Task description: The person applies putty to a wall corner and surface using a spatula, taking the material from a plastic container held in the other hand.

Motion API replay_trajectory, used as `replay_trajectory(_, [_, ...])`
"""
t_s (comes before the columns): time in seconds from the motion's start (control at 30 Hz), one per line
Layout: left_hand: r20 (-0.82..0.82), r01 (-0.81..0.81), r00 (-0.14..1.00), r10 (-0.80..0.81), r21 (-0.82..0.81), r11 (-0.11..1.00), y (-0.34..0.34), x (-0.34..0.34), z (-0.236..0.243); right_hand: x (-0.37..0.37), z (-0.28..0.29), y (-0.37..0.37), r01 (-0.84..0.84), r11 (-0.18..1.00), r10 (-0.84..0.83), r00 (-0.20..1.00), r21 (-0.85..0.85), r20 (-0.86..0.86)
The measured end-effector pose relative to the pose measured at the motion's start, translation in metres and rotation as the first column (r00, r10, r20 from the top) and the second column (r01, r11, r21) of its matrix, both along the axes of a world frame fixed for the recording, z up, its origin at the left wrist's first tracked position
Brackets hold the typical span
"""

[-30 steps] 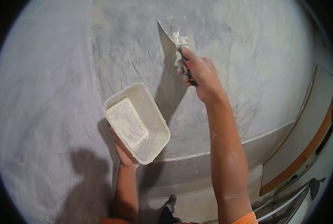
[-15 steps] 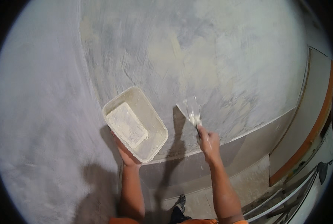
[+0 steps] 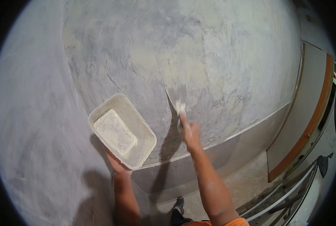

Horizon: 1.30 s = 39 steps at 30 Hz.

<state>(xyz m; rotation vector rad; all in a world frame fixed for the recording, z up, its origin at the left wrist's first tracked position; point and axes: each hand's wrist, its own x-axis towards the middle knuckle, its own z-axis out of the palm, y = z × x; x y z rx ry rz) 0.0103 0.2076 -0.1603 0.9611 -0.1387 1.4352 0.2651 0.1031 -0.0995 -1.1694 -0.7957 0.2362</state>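
Note:
My left hand (image 3: 117, 162) grips a white plastic tub (image 3: 143, 137) from below and holds it tilted, its inside facing me. Pale filler (image 3: 115, 132) coats the tub's bottom and rim. In my right hand (image 3: 190, 132) is a putty knife (image 3: 179, 107), fingers closed round its handle. Its wide blade lies against the grey and cream plastered wall (image 3: 220, 67), to the right of the tub, and is slightly blurred. White smears cover the lower part of the blade. The fingers of my left hand are mostly hidden behind the tub.
Another wall (image 3: 32, 113) meets this one in a corner at the left. Along the wall's foot runs a grey tiled band (image 3: 183, 171). A panel with an orange-brown edge (image 3: 311, 143) leans at the right, near metal bars (image 3: 283, 199). My shoe (image 3: 179, 203) is on the floor below.
The putty knife has moved up and left, its blade now on the wall and streaking over the cream patch. The tub sits slightly further left in view, which has shifted too.

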Motion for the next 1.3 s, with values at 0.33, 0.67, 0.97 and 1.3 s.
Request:
replay_trajectory(0.33, [0.164, 0.195, 0.971, -0.174, -0.12, 0.973, -0.026, 0.01, 0.047, -0.01, 0.038, -0.06, -0.008, 0.993, 0.002, 0.998, -0.114, -0.057])
replay_trajectory(0.67, [-0.024, -0.055, 0.998, 0.052, -0.131, 0.99, -0.014, 0.0, 0.025, -0.003, 0.043, 0.017, -0.176, 0.984, 0.17, 0.974, -0.027, -0.15])
replay_trajectory(0.97, [0.037, -0.017, 0.999, 0.023, -0.156, 0.988, -0.034, 0.015, 0.043, -0.015, -0.145, -0.052, 0.111, 0.966, -0.157, 0.97, -0.233, -0.186])
replay_trajectory(1.3, [0.095, 0.021, 0.995, -0.012, -0.091, 0.996, -0.022, 0.013, 0.036, -0.061, 0.162, 0.03, -0.098, 0.962, 0.04, 0.974, 0.255, 0.225])
